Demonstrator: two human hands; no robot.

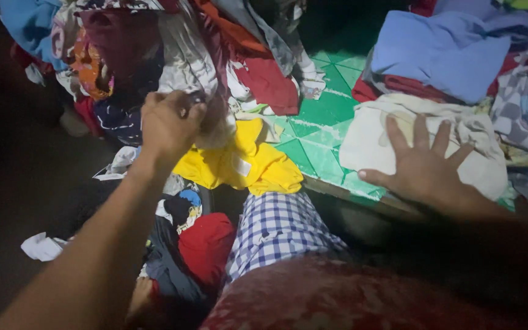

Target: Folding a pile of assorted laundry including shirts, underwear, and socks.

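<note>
Currently left hand [169, 122] clenched on pale patterned cloth [184, 58] low in heaped clothes pile [123, 67]. Right hand [426, 168] open, flat on cream folded cloth [368, 143]. Risk: garments above grip likely slide onto yellow shirt [239, 162] below; dim light hides snags.

Dim room, heaped laundry. At upper left of the frame, left hand [171, 124] closed on a fold of pale cloth [186, 58] hanging from the clothes pile [154, 55]. At right, right hand [426, 168] flat, fingers spread, on a cream garment [374, 137] lying on the green patterned surface [319, 131]. Just below the left hand, a yellow garment [245, 162] draped over the surface edge. Further right, a blue cloth [441, 52]. At lower centre, checked blue-and-white fabric [276, 226].
</note>
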